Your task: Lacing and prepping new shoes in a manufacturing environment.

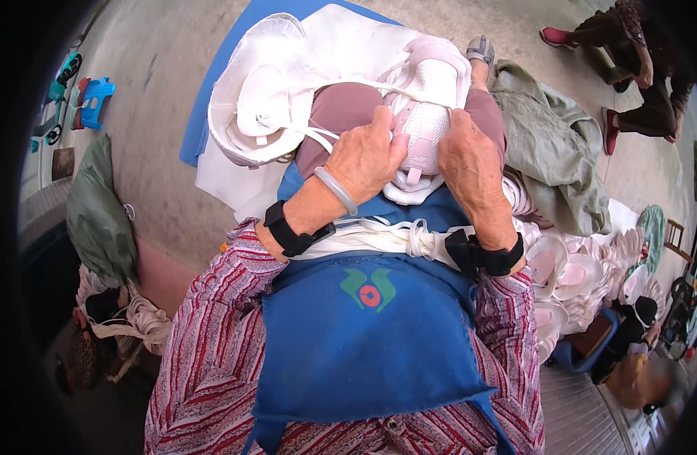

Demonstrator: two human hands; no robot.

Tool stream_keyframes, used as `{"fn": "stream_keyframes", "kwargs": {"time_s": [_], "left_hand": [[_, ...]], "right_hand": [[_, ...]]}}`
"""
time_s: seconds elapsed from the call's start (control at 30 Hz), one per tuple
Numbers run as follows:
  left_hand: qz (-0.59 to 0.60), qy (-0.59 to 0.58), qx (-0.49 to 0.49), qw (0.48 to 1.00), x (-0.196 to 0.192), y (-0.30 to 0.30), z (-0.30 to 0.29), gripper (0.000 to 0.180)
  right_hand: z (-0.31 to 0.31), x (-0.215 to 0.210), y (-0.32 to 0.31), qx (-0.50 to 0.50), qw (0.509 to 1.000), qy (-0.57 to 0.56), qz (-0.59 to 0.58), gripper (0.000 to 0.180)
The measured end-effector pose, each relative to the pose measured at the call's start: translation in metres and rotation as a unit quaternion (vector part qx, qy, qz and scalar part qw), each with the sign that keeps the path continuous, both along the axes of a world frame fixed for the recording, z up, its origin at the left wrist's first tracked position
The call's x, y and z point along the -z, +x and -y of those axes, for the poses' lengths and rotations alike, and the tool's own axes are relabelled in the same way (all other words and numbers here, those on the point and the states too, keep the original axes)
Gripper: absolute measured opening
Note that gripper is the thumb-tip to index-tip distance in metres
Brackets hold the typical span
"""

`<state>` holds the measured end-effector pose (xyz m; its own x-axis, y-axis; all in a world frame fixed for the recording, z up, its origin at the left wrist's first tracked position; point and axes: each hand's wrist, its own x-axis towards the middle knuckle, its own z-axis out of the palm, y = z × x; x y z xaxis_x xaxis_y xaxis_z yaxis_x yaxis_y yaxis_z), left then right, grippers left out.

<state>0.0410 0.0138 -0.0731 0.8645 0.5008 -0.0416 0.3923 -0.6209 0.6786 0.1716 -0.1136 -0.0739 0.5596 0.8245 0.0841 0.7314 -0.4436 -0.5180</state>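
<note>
A pale pink and white shoe upper (426, 80) lies across my lap between my knees, its tongue and mesh facing up. A white shoelace (364, 82) crosses its front and runs toward my right hand. My left hand (367, 163), with a pale bangle at the wrist, is closed in a pinch at the upper's left eyelet edge. My right hand (470, 159) is closed at the opposite edge, where the lace reaches its fingers; the fingertips are partly hidden. Another white shoe upper (261, 98) rests to the left, with lace trailing from it.
A bundle of white laces (379, 236) lies at my waist over a blue apron (364, 334). Many pink shoe uppers (568, 273) are piled at right, beside a grey-green sack (549, 144). A green sack (100, 212) and blue stool (97, 102) stand left. Other people are at right.
</note>
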Motion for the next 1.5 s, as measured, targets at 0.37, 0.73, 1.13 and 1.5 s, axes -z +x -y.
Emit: {"fn": "stream_keyframes", "kwargs": {"time_s": [0.37,0.73,1.13,1.5], "left_hand": [[0.146,-0.083,-0.011,0.986,-0.011,0.018,-0.056,0.023],[-0.019,0.046,0.093,0.994,-0.007,0.032,-0.055,0.016],[0.105,-0.047,0.038,0.993,-0.024,0.019,-0.061,0.024],[-0.096,-0.313,0.005,0.945,-0.04,0.004,-0.054,0.015]], "right_hand": [[0.015,-0.012,0.008,0.068,0.992,0.033,-0.106,0.031],[0.001,0.007,0.026,0.022,0.996,0.051,0.068,0.011],[0.023,-0.01,0.045,0.105,0.974,0.088,-0.183,0.017],[0.042,-0.008,0.025,0.056,0.972,0.065,-0.217,0.017]]}}
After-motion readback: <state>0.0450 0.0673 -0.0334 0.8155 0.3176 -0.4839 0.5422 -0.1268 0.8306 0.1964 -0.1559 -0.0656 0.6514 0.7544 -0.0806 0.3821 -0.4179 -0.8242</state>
